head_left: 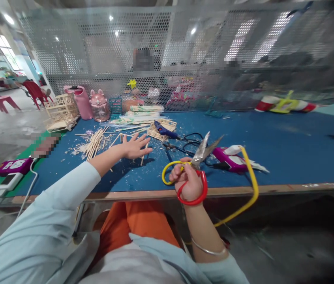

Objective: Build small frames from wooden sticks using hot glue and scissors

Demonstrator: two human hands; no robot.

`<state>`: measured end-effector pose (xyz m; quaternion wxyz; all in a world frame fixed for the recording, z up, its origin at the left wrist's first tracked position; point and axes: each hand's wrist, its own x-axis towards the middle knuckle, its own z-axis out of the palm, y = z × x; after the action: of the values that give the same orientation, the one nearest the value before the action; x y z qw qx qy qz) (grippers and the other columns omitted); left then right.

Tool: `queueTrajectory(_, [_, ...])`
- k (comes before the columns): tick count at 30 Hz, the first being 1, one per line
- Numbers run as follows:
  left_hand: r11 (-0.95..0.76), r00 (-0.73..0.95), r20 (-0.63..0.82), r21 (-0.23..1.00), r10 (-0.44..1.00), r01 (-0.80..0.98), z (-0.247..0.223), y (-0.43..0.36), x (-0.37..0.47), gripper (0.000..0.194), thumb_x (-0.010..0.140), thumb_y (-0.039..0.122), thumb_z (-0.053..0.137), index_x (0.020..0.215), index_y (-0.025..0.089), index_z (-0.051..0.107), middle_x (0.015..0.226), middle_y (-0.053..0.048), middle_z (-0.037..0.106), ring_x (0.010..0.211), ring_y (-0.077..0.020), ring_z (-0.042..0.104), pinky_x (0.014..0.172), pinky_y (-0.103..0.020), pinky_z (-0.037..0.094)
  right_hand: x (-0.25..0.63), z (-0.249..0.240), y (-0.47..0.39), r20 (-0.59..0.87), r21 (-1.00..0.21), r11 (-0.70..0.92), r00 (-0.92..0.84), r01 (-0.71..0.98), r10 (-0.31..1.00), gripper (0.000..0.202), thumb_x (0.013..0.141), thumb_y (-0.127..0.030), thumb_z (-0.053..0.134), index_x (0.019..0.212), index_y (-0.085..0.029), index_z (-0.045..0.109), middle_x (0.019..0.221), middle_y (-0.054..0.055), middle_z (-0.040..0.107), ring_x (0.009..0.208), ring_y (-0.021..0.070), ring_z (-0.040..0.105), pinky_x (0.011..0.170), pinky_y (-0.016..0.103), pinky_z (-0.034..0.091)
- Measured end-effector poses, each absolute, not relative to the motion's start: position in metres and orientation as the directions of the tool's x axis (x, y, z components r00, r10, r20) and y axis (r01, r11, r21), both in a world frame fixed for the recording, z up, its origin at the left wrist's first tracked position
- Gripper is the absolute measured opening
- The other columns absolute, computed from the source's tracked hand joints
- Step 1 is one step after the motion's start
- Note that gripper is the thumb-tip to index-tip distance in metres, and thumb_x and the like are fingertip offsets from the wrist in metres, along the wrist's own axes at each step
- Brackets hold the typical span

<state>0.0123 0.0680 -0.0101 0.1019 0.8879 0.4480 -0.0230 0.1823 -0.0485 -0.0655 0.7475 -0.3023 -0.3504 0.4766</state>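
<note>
My right hand [188,182] grips a pair of scissors [200,153] by its yellow and red handles, near the table's front edge. The blades are spread apart and point up and away. My left hand [136,146] is stretched out over the table with its fingers spread. Beneath and beside it is a thin wooden stick frame [123,137], partly covered by the hand. Loose wooden sticks [95,144] lie in a pile to its left. Just beyond the hand, a blue glue gun [164,130] rests on a flat stick-built piece [154,136].
A purple tool [231,158] with a yellow cord lies right of the scissors. Behind are bundled sticks [146,110], a pink bottle [83,103], a bear-eared jar [99,106] and a stick-built model [60,112]. A perforated metal screen [102,51] bounds the back. A white power bank [9,182] lies at left.
</note>
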Motion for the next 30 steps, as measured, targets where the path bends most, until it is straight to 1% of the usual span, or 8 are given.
queueTrajectory(10, [-0.563, 0.583, -0.132, 0.163, 0.802, 0.81, -0.002, 0.068, 0.011, 0.073, 0.083, 0.068, 0.013, 0.146, 0.031, 0.01, 0.154, 0.0, -0.002, 0.14, -0.0344, -0.004, 0.1, -0.071, -0.003, 0.182, -0.065, -0.048, 0.252, -0.786, 0.386, 0.32, -0.483, 0.913, 0.027, 0.067, -0.04, 0.066, 0.082, -0.024, 0.05, 0.051, -0.009, 0.048, 0.042, 0.007, 0.041, 0.039, 0.02, 0.036])
queueTrajectory(13, [-0.484, 0.498, -0.098, 0.136, 0.862, 0.865, 0.0, 0.075, 0.003, 0.077, 0.081, 0.071, 0.011, 0.146, 0.029, 0.01, 0.155, -0.002, -0.001, 0.14, -0.0353, -0.005, 0.101, -0.07, -0.003, 0.182, -0.065, -0.048, 0.252, -0.788, 0.383, 0.314, -0.483, 0.915, 0.028, 0.066, -0.041, 0.067, 0.082, -0.024, 0.05, 0.05, -0.009, 0.048, 0.042, 0.0072, 0.041, 0.039, 0.02, 0.036])
queueTrajectory(17, [-0.418, 0.425, -0.119, 0.084, 0.897, 0.905, -0.006, 0.083, -0.008, 0.086, 0.075, 0.078, 0.017, 0.146, 0.03, 0.011, 0.154, -0.004, -0.003, 0.139, -0.0387, -0.005, 0.101, -0.071, -0.003, 0.183, -0.066, -0.048, 0.273, -0.795, 0.388, 0.297, -0.466, 0.915, 0.027, 0.069, -0.041, 0.064, 0.084, -0.025, 0.049, 0.052, -0.008, 0.047, 0.043, 0.0076, 0.042, 0.04, 0.02, 0.037])
queueTrajectory(23, [-0.418, 0.427, -0.112, 0.098, 0.897, 0.903, -0.012, 0.083, -0.006, 0.087, 0.074, 0.078, 0.023, 0.146, 0.031, 0.013, 0.154, -0.003, -0.002, 0.139, -0.0386, -0.004, 0.101, -0.07, -0.004, 0.182, -0.066, -0.048, 0.258, -0.793, 0.381, 0.305, -0.476, 0.917, 0.028, 0.068, -0.042, 0.066, 0.084, -0.025, 0.049, 0.051, -0.009, 0.047, 0.042, 0.0073, 0.042, 0.04, 0.02, 0.036])
queueTrajectory(25, [-0.427, 0.442, -0.073, 0.161, 0.894, 0.89, -0.009, 0.086, -0.008, 0.082, 0.077, 0.074, 0.026, 0.145, 0.03, 0.018, 0.154, -0.004, 0.004, 0.14, -0.0378, 0.001, 0.103, -0.068, 0.0, 0.182, -0.065, -0.048, 0.25, -0.791, 0.379, 0.311, -0.481, 0.917, 0.029, 0.067, -0.042, 0.067, 0.083, -0.025, 0.05, 0.05, -0.009, 0.047, 0.042, 0.0072, 0.041, 0.04, 0.02, 0.036])
queueTrajectory(27, [-0.429, 0.43, 0.061, 0.278, 0.901, 0.859, -0.005, 0.093, -0.015, 0.07, 0.084, 0.064, 0.028, 0.142, 0.024, 0.029, 0.152, -0.008, 0.019, 0.139, -0.033, 0.015, 0.109, -0.058, 0.011, 0.181, -0.065, -0.049, 0.25, -0.79, 0.38, 0.313, -0.481, 0.916, 0.029, 0.067, -0.041, 0.066, 0.083, -0.025, 0.05, 0.05, -0.009, 0.047, 0.042, 0.0072, 0.041, 0.04, 0.02, 0.036])
queueTrajectory(29, [-0.363, 0.292, 0.223, 0.424, 0.93, 0.83, 0.0, 0.101, -0.027, 0.057, 0.087, 0.051, 0.034, 0.13, 0.016, 0.048, 0.141, -0.013, 0.042, 0.133, -0.0283, 0.033, 0.108, -0.044, 0.026, 0.181, -0.065, -0.049, 0.252, -0.79, 0.382, 0.314, -0.479, 0.915, 0.027, 0.067, -0.041, 0.066, 0.083, -0.025, 0.05, 0.051, -0.008, 0.047, 0.042, 0.0073, 0.041, 0.04, 0.02, 0.036])
queueTrajectory(30, [-0.281, 0.174, 0.25, 0.501, 0.952, 0.818, 0.001, 0.104, -0.035, 0.049, 0.085, 0.047, 0.042, 0.117, 0.014, 0.058, 0.13, -0.015, 0.054, 0.127, -0.0289, 0.042, 0.104, -0.04, 0.032, 0.182, -0.065, -0.049, 0.254, -0.791, 0.384, 0.314, -0.477, 0.915, 0.027, 0.068, -0.041, 0.065, 0.083, -0.025, 0.05, 0.051, -0.008, 0.047, 0.042, 0.0074, 0.041, 0.04, 0.02, 0.036])
